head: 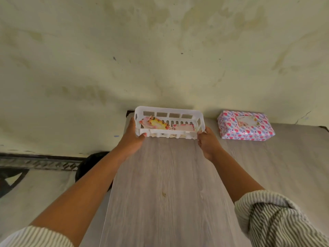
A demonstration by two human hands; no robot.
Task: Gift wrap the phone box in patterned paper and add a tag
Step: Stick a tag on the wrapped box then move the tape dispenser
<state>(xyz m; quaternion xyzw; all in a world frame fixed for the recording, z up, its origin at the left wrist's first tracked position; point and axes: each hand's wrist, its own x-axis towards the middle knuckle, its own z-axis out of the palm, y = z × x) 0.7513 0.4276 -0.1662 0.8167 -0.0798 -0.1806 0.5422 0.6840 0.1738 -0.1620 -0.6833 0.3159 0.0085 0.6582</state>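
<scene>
A box wrapped in pink-and-blue heart paper (249,130) lies at the table's far right, by the wall, with a pale tag (246,120) on its top. At the far middle sits a white slotted plastic basket (179,110) holding several colourful tag cards (158,124). My left hand (132,139) grips the basket's left end, thumb over the front rim. My right hand (207,142) holds its right end, fingers curled at the corner.
The grey wood-grain table (165,193) runs from me to a stained cream wall (160,59). A dark round object (90,166) sits on the floor beside the table's left edge. Patterned floor tiles (35,164) show at left.
</scene>
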